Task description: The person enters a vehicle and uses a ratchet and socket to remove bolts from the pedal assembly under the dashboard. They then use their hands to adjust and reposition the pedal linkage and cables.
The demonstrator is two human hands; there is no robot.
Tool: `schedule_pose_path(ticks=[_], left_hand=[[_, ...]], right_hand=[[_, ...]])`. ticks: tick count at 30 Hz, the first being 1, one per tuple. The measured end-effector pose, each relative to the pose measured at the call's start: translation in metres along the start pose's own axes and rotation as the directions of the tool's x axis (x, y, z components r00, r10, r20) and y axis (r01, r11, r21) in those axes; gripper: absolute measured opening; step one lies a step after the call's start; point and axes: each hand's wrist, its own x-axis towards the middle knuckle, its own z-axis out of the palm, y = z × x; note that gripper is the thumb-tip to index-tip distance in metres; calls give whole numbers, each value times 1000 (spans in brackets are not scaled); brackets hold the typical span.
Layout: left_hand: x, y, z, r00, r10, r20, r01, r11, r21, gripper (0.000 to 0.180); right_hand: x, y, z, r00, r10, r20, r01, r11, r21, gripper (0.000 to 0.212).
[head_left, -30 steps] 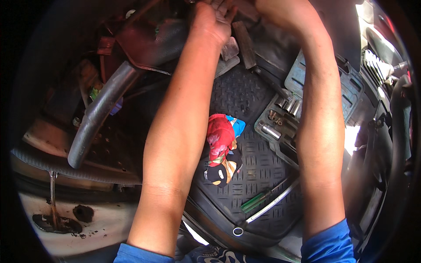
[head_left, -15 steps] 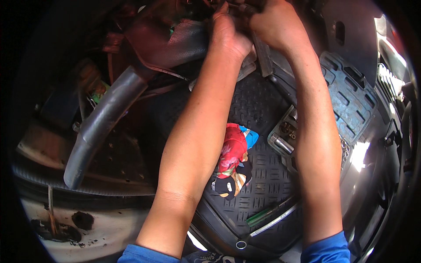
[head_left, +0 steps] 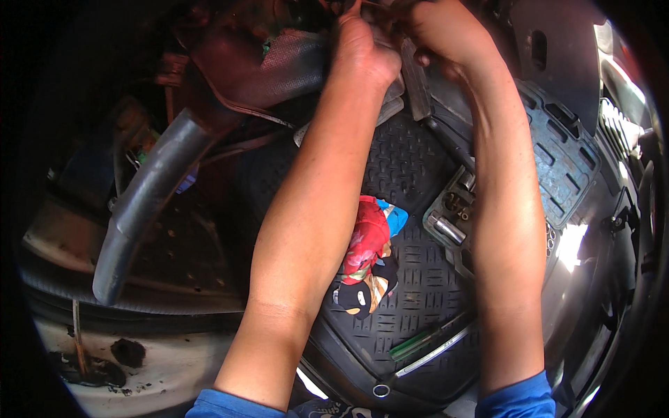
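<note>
Both my arms reach up to the top edge of the view, into a dark area with parts I cannot make out. My left hand (head_left: 364,52) is closed, its thumb pointing up and its other fingers mostly hidden. Beside it, my right hand (head_left: 449,35) has its fingers curled, some of the tips showing underneath. What either hand grips is hidden in shadow. Just below the right hand hangs a dark flat bar-shaped piece (head_left: 417,87), perhaps a pedal. Left of the left hand is a grey textured panel (head_left: 296,70).
A ribbed black rubber mat (head_left: 425,279) lies below, bearing a crumpled colourful cloth (head_left: 368,240) and a ring-ended wrench (head_left: 425,359) by a green strip. An opened socket case (head_left: 557,153) lies right, with sockets (head_left: 447,226). A black curved duct (head_left: 146,202) juts out at left.
My right hand has shifted slightly right and turned, so that fingertips now show beneath it. My left hand has moved only slightly. The black duct appears a little further left.
</note>
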Motion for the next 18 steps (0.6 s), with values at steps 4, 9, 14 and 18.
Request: schedule_pose_path(ticks=[4,9,14,18], left_hand=[[-8,-5,8,1000,4,12,-6,992,130,40],[22,34,-21,690,-326,646,339,934,110,33],[0,22,28,993,-60,102,46,991,127,33],[4,19,13,1000,15,-11,-13,983,184,34]], right_hand=[[15,7,-13,958,226,178,-282,861,423,20],[23,-2,7,929,229,290,-338,844,417,22],[6,-14,10,911,-373,178,379,583,-719,18],[4,-14,7,825,-440,356,450,128,-884,21]])
